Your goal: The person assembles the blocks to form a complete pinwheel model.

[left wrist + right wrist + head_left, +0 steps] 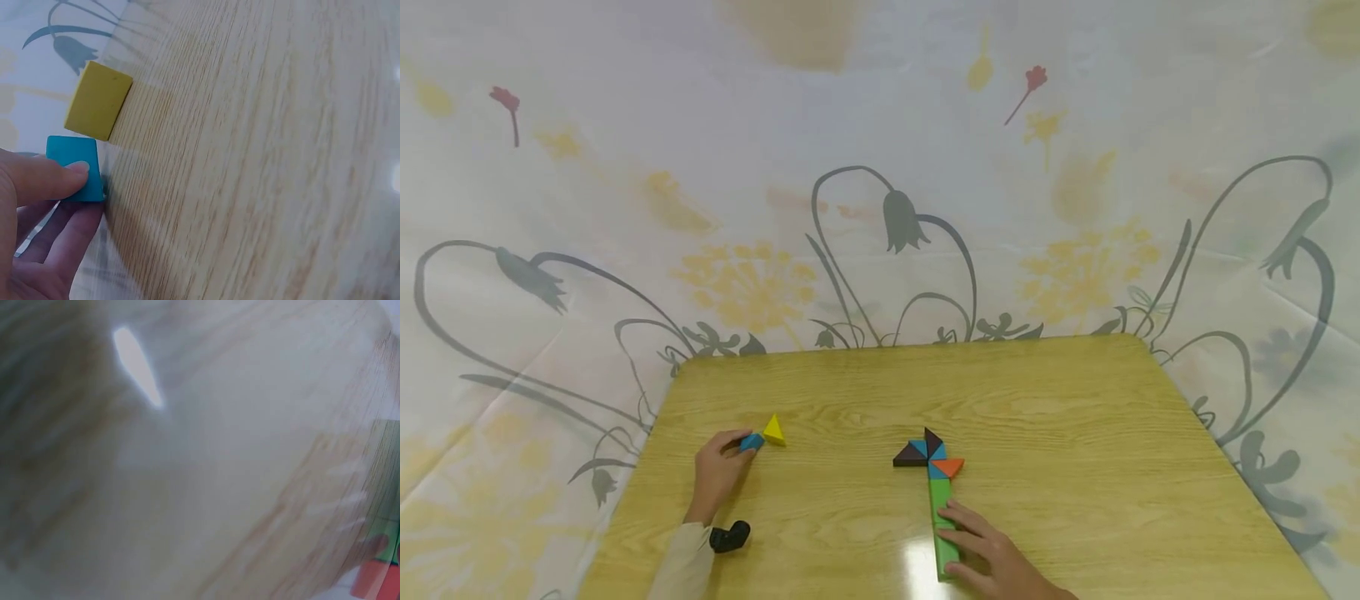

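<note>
My left hand (pixel 718 471) pinches a blue block (pixel 74 156) between thumb and fingers at the left of the table. Just beyond it stands a yellow triangular block (pixel 774 431), close to the blue one's far end. Right of the middle, a column of green blocks (pixel 941 497) runs toward me. Blue triangles (pixel 937 471), dark brown triangles (pixel 912 455) and an orange triangle (pixel 949 467) are grouped at its far end. The fingers of my right hand (pixel 992 554) lie spread along the green column's right side, fingertips on it.
The wood-grain table (pixel 820 392) ends at the back against a flower-patterned cloth (pixel 880 275). A black wrist device (pixel 730 537) sits beside my left sleeve (pixel 683 562). Glare (pixel 139 367) shows on the tabletop in the right wrist view.
</note>
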{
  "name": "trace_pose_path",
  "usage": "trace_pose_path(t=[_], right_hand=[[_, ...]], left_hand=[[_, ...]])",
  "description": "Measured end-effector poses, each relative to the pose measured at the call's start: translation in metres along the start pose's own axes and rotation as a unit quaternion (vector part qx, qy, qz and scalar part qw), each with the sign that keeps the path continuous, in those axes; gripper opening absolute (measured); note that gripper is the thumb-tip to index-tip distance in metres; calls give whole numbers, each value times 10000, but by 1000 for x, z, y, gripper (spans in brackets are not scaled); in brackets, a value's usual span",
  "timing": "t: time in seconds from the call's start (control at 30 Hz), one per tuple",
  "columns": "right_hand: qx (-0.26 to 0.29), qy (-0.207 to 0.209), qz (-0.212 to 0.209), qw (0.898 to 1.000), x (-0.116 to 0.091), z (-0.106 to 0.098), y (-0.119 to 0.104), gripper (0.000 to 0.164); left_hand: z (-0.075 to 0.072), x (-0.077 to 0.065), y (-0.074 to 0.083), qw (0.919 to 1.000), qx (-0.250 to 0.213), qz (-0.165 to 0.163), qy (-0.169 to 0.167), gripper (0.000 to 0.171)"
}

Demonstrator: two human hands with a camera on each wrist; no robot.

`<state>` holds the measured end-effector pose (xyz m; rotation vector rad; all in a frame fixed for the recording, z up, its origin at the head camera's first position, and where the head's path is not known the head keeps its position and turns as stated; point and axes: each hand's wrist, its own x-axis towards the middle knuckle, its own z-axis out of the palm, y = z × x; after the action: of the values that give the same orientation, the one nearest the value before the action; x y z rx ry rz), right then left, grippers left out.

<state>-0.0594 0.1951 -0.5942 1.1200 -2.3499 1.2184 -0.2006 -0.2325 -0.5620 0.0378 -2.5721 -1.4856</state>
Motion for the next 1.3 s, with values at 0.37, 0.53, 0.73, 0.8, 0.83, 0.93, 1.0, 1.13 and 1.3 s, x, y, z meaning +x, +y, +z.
trace_pose_path(t=[0.37, 0.53, 0.73, 0.8, 0.83, 0.93, 1.0, 1.13, 1.3], right_hand=[[8, -33, 42, 10000, 1, -2, 1, 41], [10, -37, -8, 10000, 0, -1, 2, 41], [-2, 7, -49, 10000, 1, 0, 1, 42], [10, 13, -57, 10000, 1, 0, 1, 42], [13, 10, -52, 10000, 1, 0, 1, 42], [37, -6, -19, 10000, 0, 0, 1, 42], [51, -17, 0, 10000, 0, 0, 1, 42], [55, -24, -9, 10000, 0, 0, 1, 42], [49, 1, -31, 10000, 1, 0, 0, 41]], left_hand=[[-3, -9, 15, 9997, 235, 43, -31, 30], [1, -14, 26, 9994, 183, 250, -132, 31], [11, -19, 40, 9988, 103, 477, -87, 31], [16, -21, 43, 9985, 115, 534, -77, 31], [18, -22, 44, 9985, 102, 537, -89, 30], [25, -25, 50, 9984, 53, 532, -157, 30], [29, -27, 54, 9984, 20, 535, -190, 30], [36, -31, 61, 9981, -47, 579, -199, 30], [44, -35, 66, 9980, -234, 545, -211, 29]])
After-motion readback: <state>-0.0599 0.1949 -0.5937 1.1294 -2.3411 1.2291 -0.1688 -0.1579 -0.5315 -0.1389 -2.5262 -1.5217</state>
